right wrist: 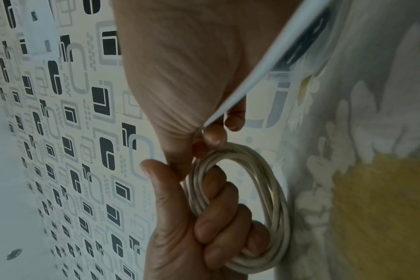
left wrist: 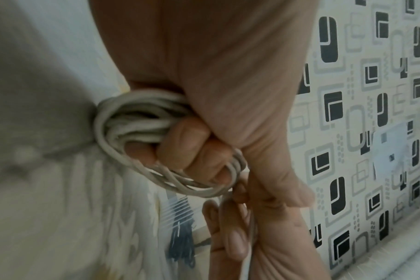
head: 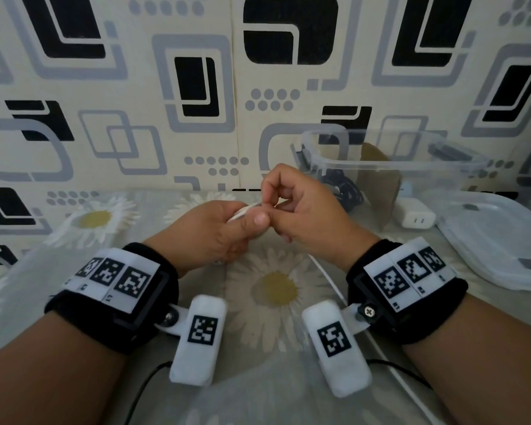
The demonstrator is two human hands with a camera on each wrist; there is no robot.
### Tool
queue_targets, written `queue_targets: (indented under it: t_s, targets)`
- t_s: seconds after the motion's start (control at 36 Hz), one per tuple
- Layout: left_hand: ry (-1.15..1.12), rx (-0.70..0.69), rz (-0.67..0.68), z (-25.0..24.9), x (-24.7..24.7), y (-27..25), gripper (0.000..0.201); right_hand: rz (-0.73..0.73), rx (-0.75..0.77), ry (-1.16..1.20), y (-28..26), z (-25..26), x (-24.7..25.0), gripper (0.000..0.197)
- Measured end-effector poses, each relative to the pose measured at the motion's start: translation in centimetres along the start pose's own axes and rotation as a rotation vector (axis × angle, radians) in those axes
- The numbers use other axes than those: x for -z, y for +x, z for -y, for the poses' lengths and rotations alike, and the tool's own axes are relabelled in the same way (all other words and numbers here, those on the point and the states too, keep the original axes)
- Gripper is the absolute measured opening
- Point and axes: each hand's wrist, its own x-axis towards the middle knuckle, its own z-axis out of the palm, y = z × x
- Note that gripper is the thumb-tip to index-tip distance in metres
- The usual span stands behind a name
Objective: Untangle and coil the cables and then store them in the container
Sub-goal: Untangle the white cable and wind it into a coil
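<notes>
The white cable (right wrist: 240, 208) is wound into an oval ring, held above the counter (head: 276, 378). The ring's long way runs along the left hand (head: 209, 231), whose grip curls through it. The right hand (head: 301, 210) pinches the loose end, which trails toward the person. The clear box (head: 390, 161) stands behind, right.

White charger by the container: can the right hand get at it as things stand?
Probably not yet: the path over the table looks free, but the right hand is pinching the white cable that the left hand coils; the charger lies nearby.
</notes>
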Motion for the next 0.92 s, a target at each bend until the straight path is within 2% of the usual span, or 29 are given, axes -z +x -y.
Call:
queue_targets:
  t_s: [0.11,0.33,0.44,0.58,0.67,0.81,0.92]
  targets:
    - [-0.063,0.019,-0.074,-0.1,0.0,0.0,0.054,-0.015,-0.078,0.034,0.0,0.1,0.1,0.020]
    - [-0.163,0.070,-0.335,-0.3,0.7,0.3,0.056,0.071,-0.190,-0.016,-0.2,0.1,0.6,0.033]
    - [-0.287,0.118,-0.431,0.2,1.6,0.7,0.056,0.060,-0.176,-0.109,-0.3,-0.1,0.6,0.018]
    - [-0.466,0.152,-0.513,0.1,2.3,0.7,0.054,0.078,-0.169,-0.139,-0.3,-0.3,0.7,0.023]
    - [-0.554,0.154,-0.478,0.0,2.5,0.6,0.054,0.055,-0.168,-0.146,-0.3,-0.2,0.7,0.022]
    - [-0.718,0.167,-0.319,-0.8,2.2,0.5,0.056,-0.148,-0.175,-0.147,0.0,-0.6,1.0,0.017]
    - [-0.835,0.176,-0.218,-1.1,2.0,0.5,0.060,-0.136,-0.219,-0.185,0.0,-1.2,1.0,0.019]
